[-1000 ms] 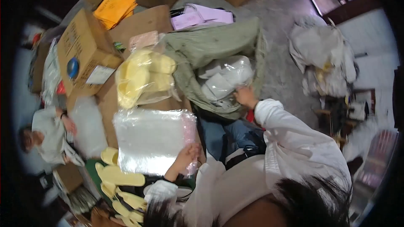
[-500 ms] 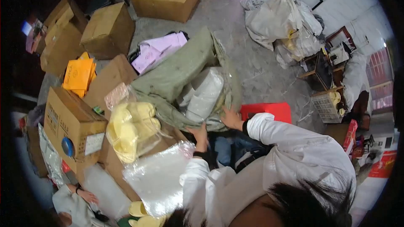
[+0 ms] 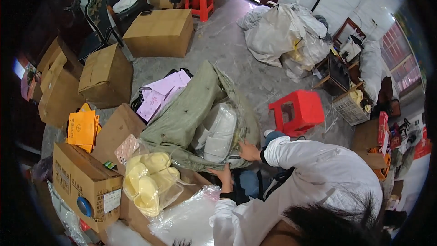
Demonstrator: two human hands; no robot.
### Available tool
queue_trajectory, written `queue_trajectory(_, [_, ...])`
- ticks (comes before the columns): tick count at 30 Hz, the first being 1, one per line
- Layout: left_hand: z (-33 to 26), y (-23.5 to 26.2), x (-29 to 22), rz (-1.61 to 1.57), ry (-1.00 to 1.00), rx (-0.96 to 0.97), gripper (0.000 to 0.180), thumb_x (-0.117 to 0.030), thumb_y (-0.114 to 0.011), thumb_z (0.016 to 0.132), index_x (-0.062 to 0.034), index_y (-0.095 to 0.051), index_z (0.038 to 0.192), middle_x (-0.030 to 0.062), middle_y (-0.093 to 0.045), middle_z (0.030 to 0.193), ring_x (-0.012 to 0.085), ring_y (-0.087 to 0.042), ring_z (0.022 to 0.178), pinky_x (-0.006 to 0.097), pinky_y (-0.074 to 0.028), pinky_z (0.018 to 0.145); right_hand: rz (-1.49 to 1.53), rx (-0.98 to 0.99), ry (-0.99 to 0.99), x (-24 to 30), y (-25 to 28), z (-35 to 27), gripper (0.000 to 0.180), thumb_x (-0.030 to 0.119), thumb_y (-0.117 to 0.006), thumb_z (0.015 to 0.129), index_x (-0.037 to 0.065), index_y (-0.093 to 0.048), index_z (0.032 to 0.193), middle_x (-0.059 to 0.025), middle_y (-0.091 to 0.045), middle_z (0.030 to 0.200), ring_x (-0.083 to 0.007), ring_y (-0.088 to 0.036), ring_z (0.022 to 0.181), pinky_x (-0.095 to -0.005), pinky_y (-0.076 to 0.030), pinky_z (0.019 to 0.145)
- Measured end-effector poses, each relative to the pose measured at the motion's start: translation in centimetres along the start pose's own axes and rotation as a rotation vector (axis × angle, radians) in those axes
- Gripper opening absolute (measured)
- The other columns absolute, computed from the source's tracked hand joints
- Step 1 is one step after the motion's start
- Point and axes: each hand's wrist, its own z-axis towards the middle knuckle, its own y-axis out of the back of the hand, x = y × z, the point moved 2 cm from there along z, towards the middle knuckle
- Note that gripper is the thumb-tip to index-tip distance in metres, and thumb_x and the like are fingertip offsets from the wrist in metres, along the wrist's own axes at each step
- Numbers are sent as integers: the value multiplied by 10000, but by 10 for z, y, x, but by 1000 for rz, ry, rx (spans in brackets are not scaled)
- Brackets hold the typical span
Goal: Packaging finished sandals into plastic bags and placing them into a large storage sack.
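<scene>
A green woven sack (image 3: 182, 114) lies on the floor with its mouth toward me. Inside it is a clear bag of white moulded pieces (image 3: 221, 132). My left hand (image 3: 224, 173) grips the lower edge of the sack's mouth. My right hand (image 3: 249, 151) sits on the mouth's rim right beside the white pieces, fingers curled over it. Both arms wear white sleeves. A clear bag of pale yellow shoe soles (image 3: 148, 180) rests just left of my left hand, on a brown carton (image 3: 116, 132).
Flat clear plastic bags (image 3: 189, 221) lie by my left elbow. Cardboard boxes (image 3: 82, 182) (image 3: 107, 77) (image 3: 159, 32) ring the left and far side. Pink sheets (image 3: 161, 93) and orange packets (image 3: 82, 127) sit nearby. A red stool (image 3: 298, 111) stands to the right, white sacks (image 3: 284, 32) beyond.
My left hand has left the flat clear plastic bags and come up to the sack's mouth. My right hand stays at the sack. The view has swung toward the room's far side.
</scene>
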Motion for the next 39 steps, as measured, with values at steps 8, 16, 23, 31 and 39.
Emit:
queue_trajectory(8, [4, -6, 0, -146, 125, -98, 1102, -175, -734, 685, -62, 118, 1375, 219, -149, 1394, 299, -306, 1220, 346, -298, 984, 40, 109, 112, 4, 10, 17, 619, 290, -508, 798, 44, -270, 1314, -306, -398, 1230, -416, -443, 1101, -454, -355, 928])
queue_trajectory(16, [-6, -16, -2, -234, 31, -382, 1042, 75, -688, 595, -71, -13, 1376, 173, -205, 1384, 278, -282, 1238, 343, -235, 1016, 54, 726, 372, -7, 113, 89, 355, 362, -495, 826, 59, -666, 893, -85, -652, 785, -165, -617, 694, -285, -472, 655])
queue_trajectory(23, [-29, -63, -4, -517, -18, -778, 860, -43, -597, 758, -143, -4, 1372, 172, -274, 1342, 303, -405, 1110, 435, -369, 933, 155, 412, 272, -119, 210, 218, 304, 295, -561, 747, 16, -652, 668, -142, -630, 662, -215, -608, 565, -336, -470, 546])
queue_trajectory(31, [-24, -66, -8, -465, 401, -257, 592, -508, -390, 858, -100, -376, 1286, 117, -400, 1298, 333, -400, 1166, 492, -342, 942, -172, 319, -398, -360, 189, 167, 321, 273, -511, 781, 106, -623, 1031, -139, -594, 1079, -324, -552, 1020, -508, -406, 852])
queue_trajectory(39, [17, -196, -70, -180, 490, -337, 560, -462, -430, 842, -150, -363, 1303, 111, -404, 1289, 309, -399, 1149, 495, -352, 919, 594, -639, -1138, -633, -70, 89, 697, 619, -435, 787, 56, -492, 1195, -180, -493, 1207, -327, -418, 1176, -380, -322, 978])
